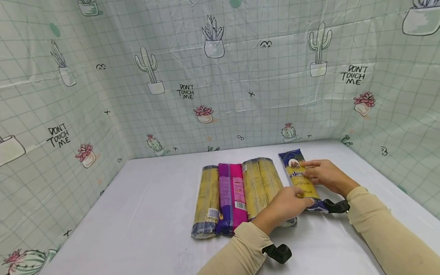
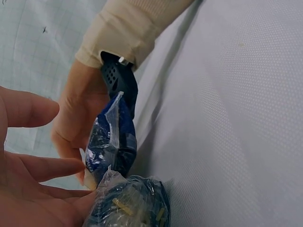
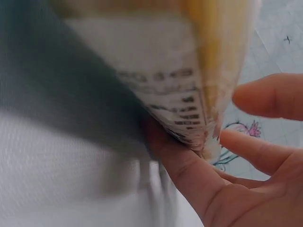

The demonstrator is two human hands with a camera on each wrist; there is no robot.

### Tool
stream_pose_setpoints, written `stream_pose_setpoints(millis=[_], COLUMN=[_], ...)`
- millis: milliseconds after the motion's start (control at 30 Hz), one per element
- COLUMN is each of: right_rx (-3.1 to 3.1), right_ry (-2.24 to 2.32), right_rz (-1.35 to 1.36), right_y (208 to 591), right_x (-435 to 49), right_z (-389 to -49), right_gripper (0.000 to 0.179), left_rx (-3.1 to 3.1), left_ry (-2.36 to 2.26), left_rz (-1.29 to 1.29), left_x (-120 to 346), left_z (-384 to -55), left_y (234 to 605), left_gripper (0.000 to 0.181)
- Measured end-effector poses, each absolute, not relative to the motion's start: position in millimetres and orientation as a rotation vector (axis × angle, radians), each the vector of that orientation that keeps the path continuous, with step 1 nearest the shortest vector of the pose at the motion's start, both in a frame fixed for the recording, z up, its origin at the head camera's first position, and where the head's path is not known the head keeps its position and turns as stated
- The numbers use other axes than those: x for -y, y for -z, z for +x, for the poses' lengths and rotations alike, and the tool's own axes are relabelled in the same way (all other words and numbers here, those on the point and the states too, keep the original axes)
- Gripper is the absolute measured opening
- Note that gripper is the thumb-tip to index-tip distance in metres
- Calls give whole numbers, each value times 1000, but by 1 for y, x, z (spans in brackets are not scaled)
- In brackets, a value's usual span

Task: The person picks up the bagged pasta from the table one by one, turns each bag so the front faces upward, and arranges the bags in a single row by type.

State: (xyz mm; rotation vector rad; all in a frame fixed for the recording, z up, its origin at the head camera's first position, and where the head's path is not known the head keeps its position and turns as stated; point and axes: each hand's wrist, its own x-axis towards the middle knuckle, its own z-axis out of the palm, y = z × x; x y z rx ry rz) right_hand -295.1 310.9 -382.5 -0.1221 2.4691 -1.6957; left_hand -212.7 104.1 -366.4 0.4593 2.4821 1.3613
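Note:
A yellow pasta packet (image 1: 300, 177) with dark blue ends and a round picture lies slightly slanted at the right of the row. My right hand (image 1: 326, 176) holds it by its right side, fingertips over the printed face. In the right wrist view a finger (image 3: 177, 161) reaches under the packet's edge (image 3: 189, 94), with a barcode side facing the camera. My left hand (image 1: 285, 206) touches the lower left of the same packet with extended fingers. From the left wrist, the packet's blue end (image 2: 111, 142) shows beyond those fingers (image 2: 52, 166).
Left of the held packet lie two yellow packets (image 1: 261, 179) side by side, a pink and purple packet (image 1: 232, 194), then another yellow packet (image 1: 207, 198). All rest on a white-covered table (image 1: 148, 214). A cactus-print sheet (image 1: 233, 76) hangs behind and along both sides.

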Motion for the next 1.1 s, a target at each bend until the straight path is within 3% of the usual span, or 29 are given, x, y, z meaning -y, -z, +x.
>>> stream_pose_setpoints(millis=[700,1100], right_rx=[-2575,-2627], right_ry=[1588,1657], right_rz=[-47,-43], right_y=[372,371], right_x=[-324,-313], right_z=[-294,-292], right_gripper=[57,53], left_rx=[-2467,-2478], left_ry=[-1517,-1453], left_rz=[582,752], left_x=[-96,-82], left_z=[-211,-213], left_y=[362,363], left_gripper=[18,17])
